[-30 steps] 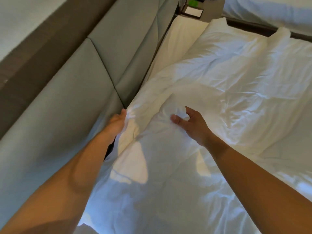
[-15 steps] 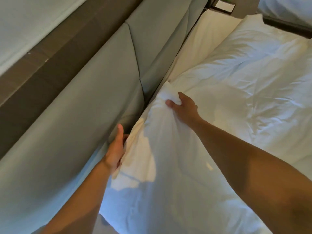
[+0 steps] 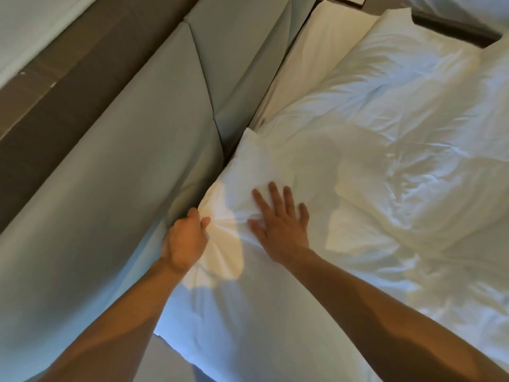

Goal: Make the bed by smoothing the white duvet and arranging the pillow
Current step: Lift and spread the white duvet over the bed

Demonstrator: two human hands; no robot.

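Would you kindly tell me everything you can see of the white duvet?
The white duvet is a puffy, cotton-looking cover lying spread out, heavily creased and rumpled toward the right. Its left edge runs along the grey padded headboard. The left hand pinches that edge, with creases radiating from the grip, while the right hand lies flat on top, fingers spread. Patches of warm light fall on it.

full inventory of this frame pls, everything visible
duvet: 1, white, rumpled, across the bed, edge against the headboard
flat white piece: 1, white, top, beside the headboard; pillow or sheet, cannot tell
headboard: 1, grey, padded panels, left
wall trim: 1, brown, upper left
white bedding: 1 patch, white, top right corner, beyond a dark gap
left hand: grips the duvet edge by the headboard
right hand: flat on the duvet, fingers spread
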